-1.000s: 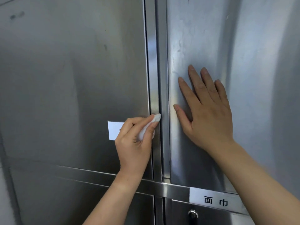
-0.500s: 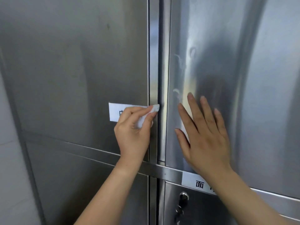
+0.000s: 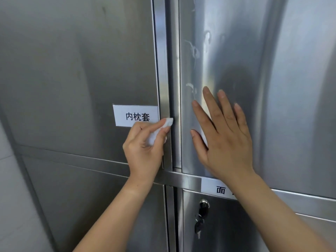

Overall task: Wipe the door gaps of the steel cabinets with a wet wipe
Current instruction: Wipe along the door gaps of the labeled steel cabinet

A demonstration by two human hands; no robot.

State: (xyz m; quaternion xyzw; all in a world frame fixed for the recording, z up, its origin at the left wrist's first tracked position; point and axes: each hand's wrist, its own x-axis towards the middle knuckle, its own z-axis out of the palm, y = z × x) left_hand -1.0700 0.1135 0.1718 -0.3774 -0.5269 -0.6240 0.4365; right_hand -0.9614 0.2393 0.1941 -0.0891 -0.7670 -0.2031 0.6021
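Nearest the camera, two bare forearms reach up from the bottom edge toward the steel cabinets. The left hand [image 3: 145,151] is curled closed around a white wet wipe [image 3: 160,130], bunched into a narrow wad whose long axis runs up and to the right. Its tip sticks out past the fingertips [image 3: 166,129] and presses against the vertical gap [image 3: 170,70] between the two upper doors, just beside the right edge of a white label [image 3: 135,116] printed with black characters. The right hand [image 3: 223,140] lies flat on the upper right door [image 3: 300,88], fingers spread wide and pointing up, holding nothing; its thumb sits near that door's left edge. Under its wrist, a second white label [image 3: 216,188] on the horizontal rail is partly covered. Below the rail, a lock with a key [image 3: 201,215] hanging from it sits at the upper left corner of the lower right door. The upper left door [image 3: 72,70] fills the left side, and pale smears [image 3: 194,51] mark the right door above the fingers.
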